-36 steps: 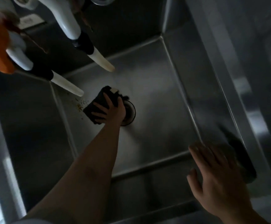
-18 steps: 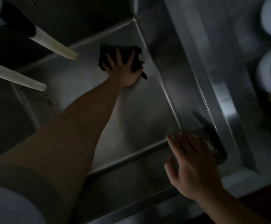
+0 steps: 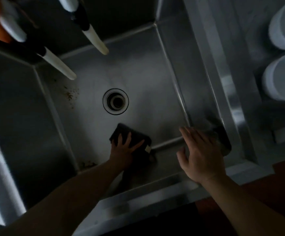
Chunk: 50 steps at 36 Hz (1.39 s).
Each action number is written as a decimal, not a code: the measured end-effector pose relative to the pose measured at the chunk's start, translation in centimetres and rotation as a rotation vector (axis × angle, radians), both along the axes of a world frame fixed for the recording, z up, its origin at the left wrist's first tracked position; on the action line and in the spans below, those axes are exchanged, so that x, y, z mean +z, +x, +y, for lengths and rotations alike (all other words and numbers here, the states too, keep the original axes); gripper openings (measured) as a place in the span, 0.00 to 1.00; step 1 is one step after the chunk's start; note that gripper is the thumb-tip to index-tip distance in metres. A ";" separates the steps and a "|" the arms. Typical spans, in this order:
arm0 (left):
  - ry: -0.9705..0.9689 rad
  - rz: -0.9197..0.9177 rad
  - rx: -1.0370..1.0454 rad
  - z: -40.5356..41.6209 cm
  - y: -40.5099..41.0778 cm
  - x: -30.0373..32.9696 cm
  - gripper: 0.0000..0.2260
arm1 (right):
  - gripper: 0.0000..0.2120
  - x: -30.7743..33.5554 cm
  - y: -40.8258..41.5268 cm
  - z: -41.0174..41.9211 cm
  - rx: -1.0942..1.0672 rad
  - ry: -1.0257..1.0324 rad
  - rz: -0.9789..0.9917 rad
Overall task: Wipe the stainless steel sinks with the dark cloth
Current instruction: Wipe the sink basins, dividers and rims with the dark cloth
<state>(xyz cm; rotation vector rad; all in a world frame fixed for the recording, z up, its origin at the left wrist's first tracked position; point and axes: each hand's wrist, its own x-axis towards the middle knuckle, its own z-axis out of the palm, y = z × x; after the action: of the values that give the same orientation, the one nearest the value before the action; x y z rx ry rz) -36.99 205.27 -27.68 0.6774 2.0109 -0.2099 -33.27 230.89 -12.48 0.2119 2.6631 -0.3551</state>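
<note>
**A:** What's nearest the camera?

**B:** The front rim of the stainless steel sink (image 3: 155,193), then two bare forearms reaching over it. The right hand (image 3: 201,155) hangs above the sink's near right corner, fingers spread and loosely extended, palm down, holding nothing. I can't tell whether it touches the steel.

**A:** And the other one?

**B:** The left hand (image 3: 123,150) is down in the basin, fingers splayed flat on the dark cloth (image 3: 130,135), pressing it against the sink floor rather than gripping it. The cloth lies at the near edge of the floor, touching the seam where the front wall rises. A small pale tag (image 3: 148,149) shows at its right corner.

**A:** Beyond that?

**B:** The open round drain (image 3: 115,101) in the middle of the floor, just past the cloth. Brownish specks of debris (image 3: 71,94) sit to the drain's left, near the left wall. Farther still, two pale spout tips (image 3: 96,39) hang over the back of the basin. On the counter at far right stand two white round containers (image 3: 282,77), blurred.
</note>
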 end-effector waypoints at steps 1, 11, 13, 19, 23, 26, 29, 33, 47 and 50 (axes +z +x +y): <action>-0.026 -0.042 0.057 0.1 -0.1 0.6 0.36 | 0.28 0.1 0.0 0.0 0.000 0.005 -0.010; -0.243 -0.326 0.491 -1.0 -3.9 4.1 0.34 | 0.27 0.5 0.1 -0.2 0.012 -0.013 0.065; -0.202 -0.278 0.638 -1.7 -4.9 5.8 0.30 | 0.28 0.7 0.1 -0.3 0.020 -0.011 0.018; 0.117 0.227 0.873 -7.4 -7.4 15.0 0.26 | 0.31 0.7 -1.4 0.0 0.100 0.030 -0.394; 0.149 0.665 0.788 -12.2 -6.4 19.7 0.30 | 0.37 -0.3 -3.4 -0.6 0.228 0.085 -0.630; 0.025 0.809 0.762 -16.5 -5.5 20.4 0.34 | 0.39 -1.1 -5.2 -4.1 0.383 0.058 -0.606; -0.120 0.818 0.804 -20.4 -4.9 19.3 0.33 | 0.36 -2.7 -6.0 -9.7 0.504 -0.017 -0.584; -0.157 0.773 0.825 -23.5 -4.0 17.4 0.26 | 0.33 -5.8 -5.4 -16.3 0.602 -0.075 -0.621; -0.009 0.934 0.907 -23.5 -3.7 16.2 0.25 | 0.31 -15.6 -4.0 -19.7 0.605 -0.008 -0.633; -0.026 0.925 0.901 -23.5 -3.9 16.2 0.25 | 0.32 -17.1 -7.6 -21.7 0.518 -0.034 -0.459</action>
<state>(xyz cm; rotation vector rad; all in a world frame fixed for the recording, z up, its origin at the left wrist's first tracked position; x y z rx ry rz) -40.88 181.77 -11.49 -0.5039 2.9589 0.0133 -40.85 209.17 -29.54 -0.3628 2.1518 -0.1558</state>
